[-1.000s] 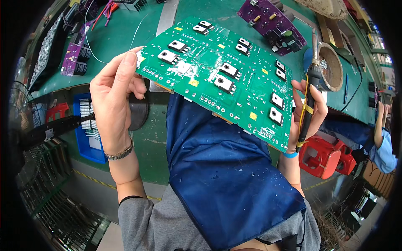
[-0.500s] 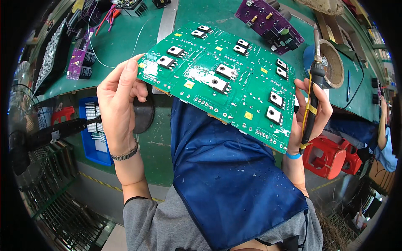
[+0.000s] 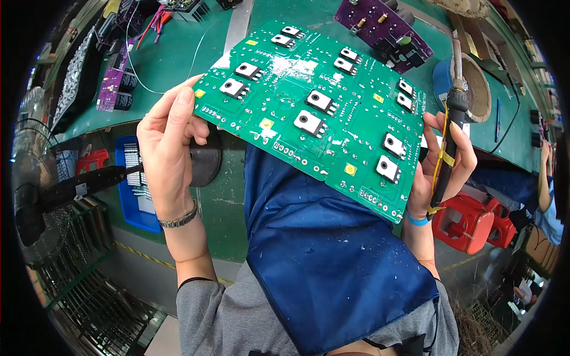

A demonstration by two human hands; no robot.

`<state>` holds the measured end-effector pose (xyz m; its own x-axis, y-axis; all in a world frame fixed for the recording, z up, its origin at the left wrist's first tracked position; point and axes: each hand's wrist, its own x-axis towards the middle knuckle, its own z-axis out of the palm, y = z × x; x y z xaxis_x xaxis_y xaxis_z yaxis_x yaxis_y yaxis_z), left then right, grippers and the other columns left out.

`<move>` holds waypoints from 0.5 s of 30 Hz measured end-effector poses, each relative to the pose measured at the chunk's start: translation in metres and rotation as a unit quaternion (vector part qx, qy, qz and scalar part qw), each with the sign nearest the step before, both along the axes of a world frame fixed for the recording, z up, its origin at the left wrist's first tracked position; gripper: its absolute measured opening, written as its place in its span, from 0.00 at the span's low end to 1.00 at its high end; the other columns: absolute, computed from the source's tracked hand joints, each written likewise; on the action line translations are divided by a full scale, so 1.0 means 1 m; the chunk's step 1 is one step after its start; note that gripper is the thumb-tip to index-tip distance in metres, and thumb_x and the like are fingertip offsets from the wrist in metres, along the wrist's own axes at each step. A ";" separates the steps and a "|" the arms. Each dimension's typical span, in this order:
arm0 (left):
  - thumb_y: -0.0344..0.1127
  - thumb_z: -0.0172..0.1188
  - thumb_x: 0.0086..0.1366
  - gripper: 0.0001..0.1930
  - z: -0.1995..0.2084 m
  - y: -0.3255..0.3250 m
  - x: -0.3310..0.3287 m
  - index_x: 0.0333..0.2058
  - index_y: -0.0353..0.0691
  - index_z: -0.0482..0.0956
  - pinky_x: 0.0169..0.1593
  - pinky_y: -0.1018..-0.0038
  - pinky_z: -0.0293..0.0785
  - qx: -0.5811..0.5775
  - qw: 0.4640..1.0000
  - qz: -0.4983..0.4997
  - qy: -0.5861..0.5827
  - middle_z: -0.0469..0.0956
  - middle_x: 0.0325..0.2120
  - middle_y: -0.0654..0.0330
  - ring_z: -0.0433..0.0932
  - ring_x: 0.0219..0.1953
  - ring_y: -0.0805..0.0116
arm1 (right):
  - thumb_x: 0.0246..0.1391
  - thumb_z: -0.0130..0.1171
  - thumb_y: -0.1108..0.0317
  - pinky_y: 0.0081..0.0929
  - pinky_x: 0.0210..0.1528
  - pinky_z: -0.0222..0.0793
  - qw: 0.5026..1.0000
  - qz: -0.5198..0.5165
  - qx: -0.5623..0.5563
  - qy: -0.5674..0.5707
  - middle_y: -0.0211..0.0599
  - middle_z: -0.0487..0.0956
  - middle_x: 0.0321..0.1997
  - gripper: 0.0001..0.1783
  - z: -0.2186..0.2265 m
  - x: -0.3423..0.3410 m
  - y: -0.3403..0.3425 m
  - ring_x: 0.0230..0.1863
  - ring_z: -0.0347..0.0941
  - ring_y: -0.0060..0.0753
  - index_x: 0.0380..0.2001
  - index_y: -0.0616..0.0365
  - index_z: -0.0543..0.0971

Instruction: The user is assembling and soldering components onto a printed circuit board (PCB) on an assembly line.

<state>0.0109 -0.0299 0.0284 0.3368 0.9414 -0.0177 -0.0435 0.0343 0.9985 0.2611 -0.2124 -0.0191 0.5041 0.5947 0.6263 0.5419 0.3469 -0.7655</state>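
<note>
A large green circuit board (image 3: 350, 139) is held up at a tilt above my lap, with several flat black-and-silver components across its face and white glare near its far edge. My left hand (image 3: 169, 139) grips its left corner, thumb on top and fingers partly hidden beneath. At the right edge, my right hand (image 3: 463, 157) supports the board while also holding a soldering iron (image 3: 456, 98), its metal tip pointing away from me. A thin wire (image 3: 135, 77) loops over the bench near my left hand; whether the hand holds it I cannot tell.
The green bench (image 3: 178, 62) carries purple circuit boards (image 3: 380, 26) at the far right and left. A round blue-sided pot (image 3: 478, 98) stands beside the iron. Below are a blue tray (image 3: 133, 202) at left and red stools (image 3: 469, 222) at right. Another person's arm (image 3: 543, 178) shows at far right.
The board has tilted slightly, and the glare has shifted from its left and middle toward the far edge. Both hands keep their hold, with the right hand and iron moved slightly right.
</note>
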 end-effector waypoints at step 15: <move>0.37 0.55 0.63 0.15 0.011 -0.010 0.002 0.41 0.30 0.77 0.20 0.87 0.59 0.016 1.000 0.021 0.001 0.72 0.18 0.68 0.65 0.17 0.85 | 0.43 0.68 0.66 0.43 0.54 0.69 0.999 -0.030 -0.010 -0.014 0.51 0.65 0.52 0.37 -0.003 0.001 0.003 0.52 0.70 0.46 0.53 0.63 0.59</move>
